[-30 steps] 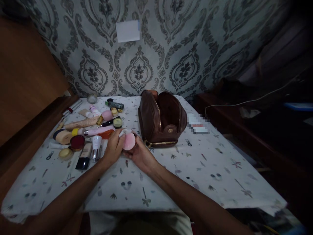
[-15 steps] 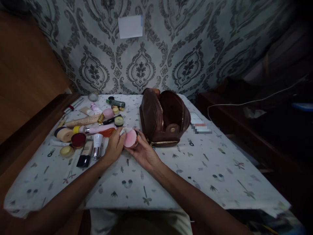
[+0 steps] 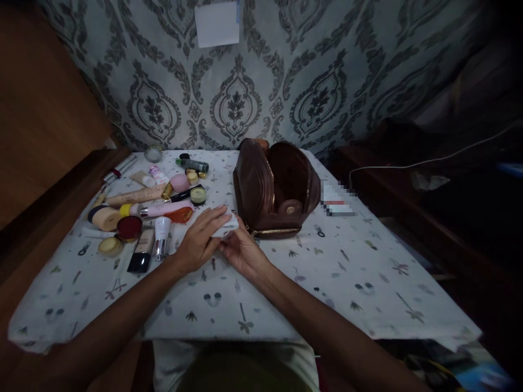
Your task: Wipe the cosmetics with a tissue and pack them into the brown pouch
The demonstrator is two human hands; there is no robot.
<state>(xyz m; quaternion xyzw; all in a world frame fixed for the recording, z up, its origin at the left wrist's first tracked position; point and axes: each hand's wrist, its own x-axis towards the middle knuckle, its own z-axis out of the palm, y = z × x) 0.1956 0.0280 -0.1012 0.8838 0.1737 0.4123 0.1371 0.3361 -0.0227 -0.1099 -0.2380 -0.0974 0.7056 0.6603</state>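
My left hand (image 3: 202, 237) presses a white cloth or tissue (image 3: 229, 224) from above, its fingers together over it. My right hand (image 3: 244, 249) is closed around something beneath the cloth, mostly hidden by the cloth and fingers. Both hands meet over the table, just in front of and left of an open brown bag (image 3: 261, 190). Nearest to my left hand lie an orange item (image 3: 180, 214), a white tube with a silver cap (image 3: 162, 238) and a foundation bottle with a black cap (image 3: 142, 253).
Several cosmetics lie on the left, among them a dark red round case (image 3: 129, 227), a pink jar (image 3: 178, 182) and a green bottle (image 3: 194, 165). A blurred flat item (image 3: 338, 198) lies right of the bag on the patterned tablecloth (image 3: 286, 305).
The white cloth has moved rightward over the round pink item, which no longer shows. My left hand has shifted right with it. The view has tilted slightly down.
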